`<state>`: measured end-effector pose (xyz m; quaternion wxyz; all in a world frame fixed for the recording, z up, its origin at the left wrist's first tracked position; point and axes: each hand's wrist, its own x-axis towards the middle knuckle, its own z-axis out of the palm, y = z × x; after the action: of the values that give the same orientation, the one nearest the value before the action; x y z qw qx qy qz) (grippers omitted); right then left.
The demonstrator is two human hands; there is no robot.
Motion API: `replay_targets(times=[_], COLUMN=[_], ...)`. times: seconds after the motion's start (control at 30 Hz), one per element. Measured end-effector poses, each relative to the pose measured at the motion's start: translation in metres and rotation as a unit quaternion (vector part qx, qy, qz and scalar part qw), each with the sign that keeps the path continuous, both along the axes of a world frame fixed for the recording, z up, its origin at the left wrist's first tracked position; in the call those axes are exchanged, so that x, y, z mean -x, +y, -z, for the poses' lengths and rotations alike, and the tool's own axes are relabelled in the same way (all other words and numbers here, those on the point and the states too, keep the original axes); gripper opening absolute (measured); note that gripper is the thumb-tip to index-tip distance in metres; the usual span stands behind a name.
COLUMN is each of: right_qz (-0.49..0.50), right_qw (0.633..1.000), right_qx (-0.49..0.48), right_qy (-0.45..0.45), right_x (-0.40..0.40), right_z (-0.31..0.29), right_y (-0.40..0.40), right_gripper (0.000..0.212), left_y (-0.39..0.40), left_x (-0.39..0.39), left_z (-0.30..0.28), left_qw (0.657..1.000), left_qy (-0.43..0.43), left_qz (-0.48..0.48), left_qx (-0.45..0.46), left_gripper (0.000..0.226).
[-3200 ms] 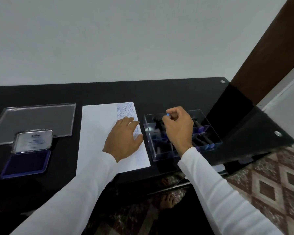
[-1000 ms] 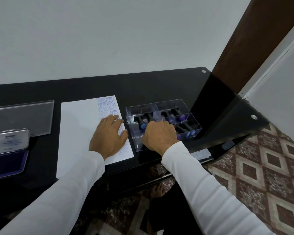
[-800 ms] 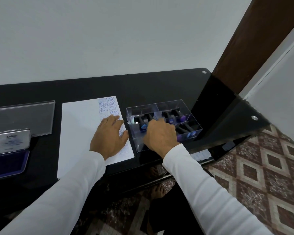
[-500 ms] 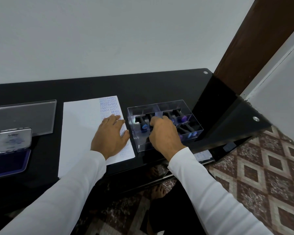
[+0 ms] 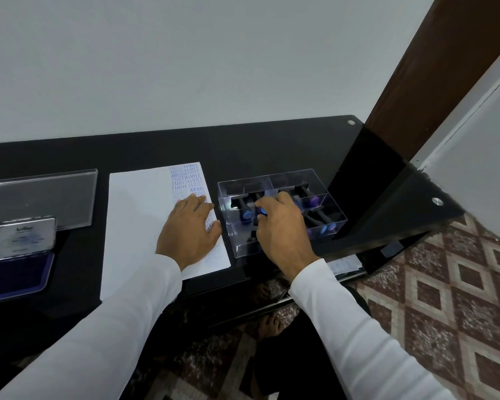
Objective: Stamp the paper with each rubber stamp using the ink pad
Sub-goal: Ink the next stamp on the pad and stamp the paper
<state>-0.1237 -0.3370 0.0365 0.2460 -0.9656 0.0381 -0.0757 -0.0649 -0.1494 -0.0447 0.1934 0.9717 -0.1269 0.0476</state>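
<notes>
A white paper (image 5: 139, 215) lies on the black table, with blue stamp prints down its right side. My left hand (image 5: 189, 229) rests flat on the paper's right part. Right of it stands a clear plastic box (image 5: 321, 180) holding several black rubber stamps with blue or purple ends. My right hand (image 5: 282, 226) reaches into the box, its fingers curled round a blue-ended stamp (image 5: 261, 210). Another stamp (image 5: 244, 212) lies just left of it. The open ink pad (image 5: 15, 269) sits at the far left.
The clear box lid (image 5: 41, 197) lies behind the ink pad. The black table (image 5: 272, 145) ends at the right by a brown door frame (image 5: 433, 67). A patterned floor (image 5: 459, 298) shows below and to the right.
My right hand put one stamp into the box, dipped to the front compartments, then moved back and left and closed on a blue-ended stamp. My left hand stayed on the paper.
</notes>
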Motion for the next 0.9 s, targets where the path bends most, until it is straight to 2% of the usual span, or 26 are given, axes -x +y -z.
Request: replay_targets(times=[0.27, 0.43, 0.6, 0.9], right_qz=[0.004, -0.01, -0.075, -0.16], right_qw=[0.997, 0.997, 0.994, 0.984], right_qx=[-0.007, 0.008, 0.038, -0.007], right_qy=[-0.077, -0.073, -0.072, -0.075], right_x=[0.001, 0.0, -0.001, -0.004], right_z=[-0.009, -0.024, -0.032, -0.013], right_y=[0.014, 0.04, 0.086, 0.189], right_gripper=[0.021, 0.028, 0.033, 0.031], left_y=[0.009, 0.027, 0.072, 0.184], left_x=[0.005, 0.021, 0.045, 0.091], left_z=[-0.013, -0.028, -0.04, -0.051], left_qw=[1.0, 0.999, 0.996, 0.989], left_qy=[0.006, -0.015, -0.044, -0.052], left_qz=[0.008, -0.018, -0.038, -0.135], left_qx=[0.016, 0.039, 0.074, 0.033], left_gripper=[0.056, 0.057, 0.058, 0.053])
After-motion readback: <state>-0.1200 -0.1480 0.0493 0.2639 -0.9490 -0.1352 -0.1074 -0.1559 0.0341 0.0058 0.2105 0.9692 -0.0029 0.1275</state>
